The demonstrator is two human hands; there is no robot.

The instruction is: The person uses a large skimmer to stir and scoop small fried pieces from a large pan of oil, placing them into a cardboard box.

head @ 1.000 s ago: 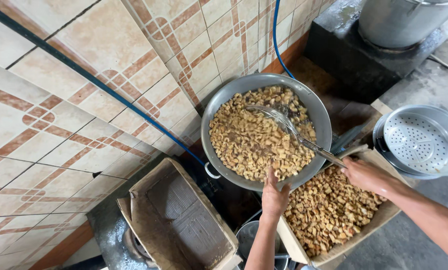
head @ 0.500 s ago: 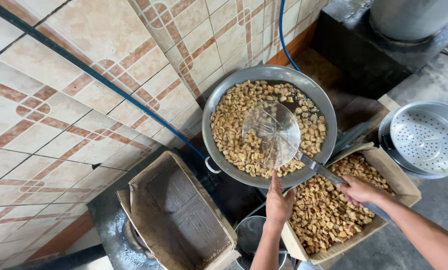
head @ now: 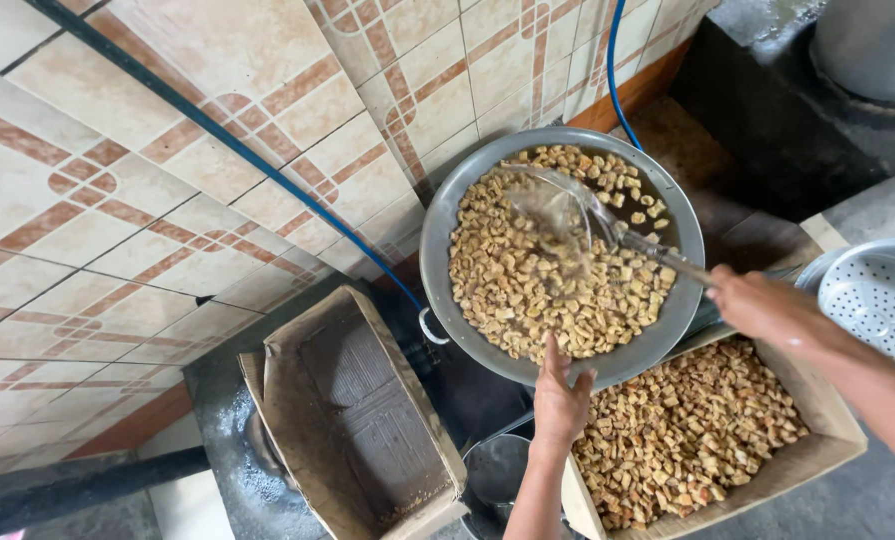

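A big grey metal pan (head: 445,238) holds many small golden fried pieces (head: 527,290) in oil. My left hand (head: 559,398) grips the pan's near rim, thumb over the edge. My right hand (head: 757,305) holds the handle of a wire mesh skimmer (head: 557,212), whose round basket is tilted over the pieces in the pan's far half. Below my right hand, a cardboard box (head: 817,440) is filled with the same fried pieces.
An empty, stained cardboard box (head: 357,420) sits left of the pan. A perforated metal colander (head: 872,300) lies at the right edge. A large metal pot (head: 867,45) stands at the upper right. A tiled wall with a blue hose (head: 247,160) fills the left.
The skimmer rose out of the pieces and swung toward the pan's far side. My right hand moved up from the box toward the pan rim. My left hand stayed on the rim.
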